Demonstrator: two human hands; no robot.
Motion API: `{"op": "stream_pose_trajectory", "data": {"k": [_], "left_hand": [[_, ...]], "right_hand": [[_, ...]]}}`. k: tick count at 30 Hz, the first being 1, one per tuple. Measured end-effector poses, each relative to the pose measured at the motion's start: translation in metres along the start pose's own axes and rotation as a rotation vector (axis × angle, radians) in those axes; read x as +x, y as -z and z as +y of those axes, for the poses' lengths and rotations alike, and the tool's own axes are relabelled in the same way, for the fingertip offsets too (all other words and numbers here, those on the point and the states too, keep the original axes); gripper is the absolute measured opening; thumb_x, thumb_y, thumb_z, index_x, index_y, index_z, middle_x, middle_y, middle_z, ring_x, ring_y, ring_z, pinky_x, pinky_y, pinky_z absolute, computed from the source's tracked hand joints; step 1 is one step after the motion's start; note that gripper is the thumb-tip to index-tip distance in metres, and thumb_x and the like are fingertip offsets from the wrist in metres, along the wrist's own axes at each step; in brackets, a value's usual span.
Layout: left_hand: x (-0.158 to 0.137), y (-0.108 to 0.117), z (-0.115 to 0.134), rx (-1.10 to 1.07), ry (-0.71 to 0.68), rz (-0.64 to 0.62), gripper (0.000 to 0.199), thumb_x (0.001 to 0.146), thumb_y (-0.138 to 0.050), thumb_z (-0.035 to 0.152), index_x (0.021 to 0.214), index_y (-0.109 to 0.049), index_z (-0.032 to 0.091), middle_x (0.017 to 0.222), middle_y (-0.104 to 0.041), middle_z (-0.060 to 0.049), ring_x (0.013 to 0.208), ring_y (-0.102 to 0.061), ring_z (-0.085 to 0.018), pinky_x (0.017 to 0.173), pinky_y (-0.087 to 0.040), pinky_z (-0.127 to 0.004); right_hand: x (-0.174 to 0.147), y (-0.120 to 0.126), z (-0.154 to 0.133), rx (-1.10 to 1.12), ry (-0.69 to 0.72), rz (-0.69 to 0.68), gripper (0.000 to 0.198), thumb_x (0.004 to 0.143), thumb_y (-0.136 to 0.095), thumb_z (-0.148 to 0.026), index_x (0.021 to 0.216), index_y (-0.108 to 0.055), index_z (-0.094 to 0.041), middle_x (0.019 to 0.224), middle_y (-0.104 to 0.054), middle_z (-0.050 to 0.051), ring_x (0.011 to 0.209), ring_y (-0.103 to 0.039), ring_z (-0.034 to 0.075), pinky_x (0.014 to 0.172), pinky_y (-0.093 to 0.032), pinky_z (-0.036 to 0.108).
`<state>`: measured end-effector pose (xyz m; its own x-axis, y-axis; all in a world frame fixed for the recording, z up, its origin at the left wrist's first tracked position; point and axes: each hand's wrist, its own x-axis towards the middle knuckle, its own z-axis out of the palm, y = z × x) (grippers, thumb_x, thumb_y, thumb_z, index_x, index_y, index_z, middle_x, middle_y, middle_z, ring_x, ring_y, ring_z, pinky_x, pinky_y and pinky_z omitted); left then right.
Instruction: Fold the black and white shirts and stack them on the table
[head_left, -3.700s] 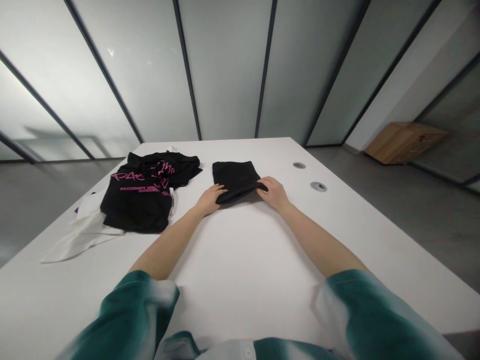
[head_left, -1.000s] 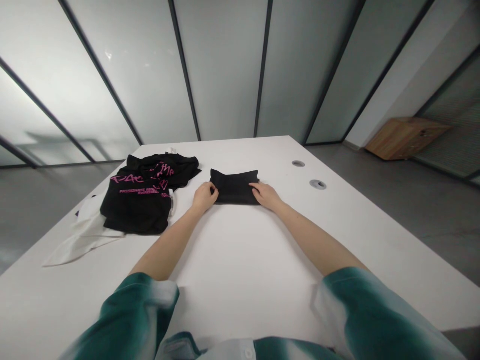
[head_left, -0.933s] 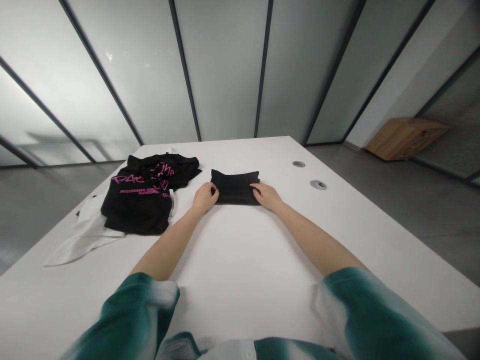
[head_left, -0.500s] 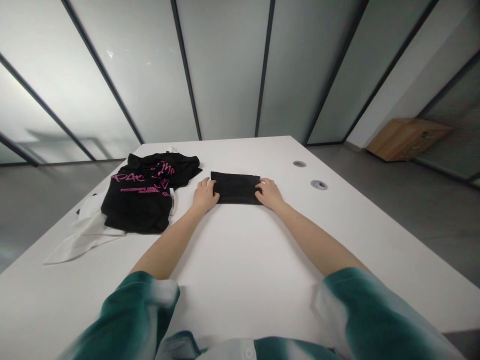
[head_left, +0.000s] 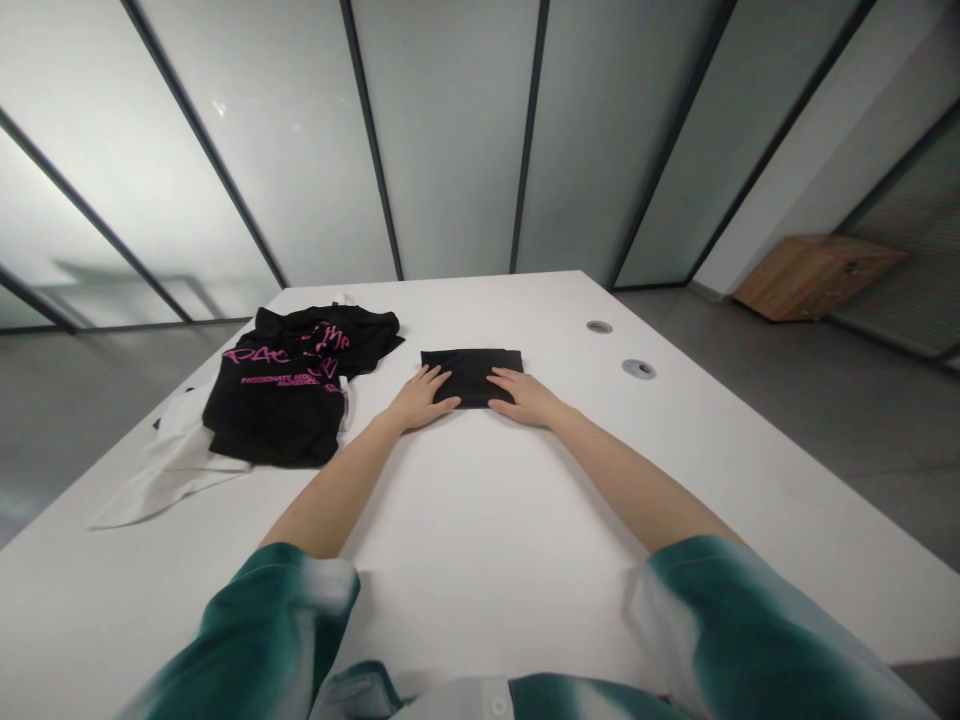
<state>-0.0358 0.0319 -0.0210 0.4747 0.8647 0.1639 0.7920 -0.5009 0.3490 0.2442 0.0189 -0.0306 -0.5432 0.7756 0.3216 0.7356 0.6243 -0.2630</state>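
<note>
A black cloth folded into a flat rectangle [head_left: 472, 375] lies on the white table [head_left: 480, 520], straight ahead of me; what garment it is cannot be made out. My left hand [head_left: 426, 398] rests flat over its left end with the fingers spread. On the right end lies my right hand [head_left: 523, 397], palm down, fingers stretched toward the middle. Neither hand grips the fabric. Part of the cloth's near corners is hidden under the hands.
To the left is a heap of clothes: a black T-shirt with pink lettering [head_left: 277, 410] on top of a white garment [head_left: 176, 465]. Two round cable grommets [head_left: 639, 369] are set in the table's right side. Beyond stand frosted glass panels [head_left: 450, 140] and a wooden cabinet [head_left: 814, 278].
Both hands have let go of the cloth's side edges and moved inward, now flat on top of it. The cloth's far edge lies slightly lower. The clothes heap has stayed put.
</note>
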Motion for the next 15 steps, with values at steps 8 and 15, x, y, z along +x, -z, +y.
{"op": "stream_pose_trajectory", "data": {"k": [8, 15], "left_hand": [[-0.002, 0.012, 0.013, 0.119, 0.068, 0.057, 0.068, 0.096, -0.039, 0.062, 0.144, -0.055, 0.017, 0.154, -0.046, -0.016, 0.135, -0.047, -0.037, 0.113, -0.033, -0.052], [-0.004, 0.011, 0.014, 0.204, 0.006, 0.019, 0.077, 0.085, -0.053, 0.071, 0.138, -0.058, 0.014, 0.150, -0.049, -0.016, 0.143, -0.037, -0.038, 0.117, -0.029, -0.050]], "right_hand": [[0.003, 0.014, -0.014, -0.074, -0.075, 0.010, 0.048, 0.097, -0.053, -0.050, 0.131, -0.066, -0.018, 0.124, -0.067, 0.016, 0.116, -0.061, 0.032, 0.102, -0.044, 0.052], [0.000, 0.007, -0.014, -0.108, -0.058, -0.116, 0.068, 0.096, -0.049, -0.057, 0.152, -0.044, -0.019, 0.160, -0.035, 0.015, 0.147, -0.032, 0.035, 0.118, -0.029, 0.052]]}}
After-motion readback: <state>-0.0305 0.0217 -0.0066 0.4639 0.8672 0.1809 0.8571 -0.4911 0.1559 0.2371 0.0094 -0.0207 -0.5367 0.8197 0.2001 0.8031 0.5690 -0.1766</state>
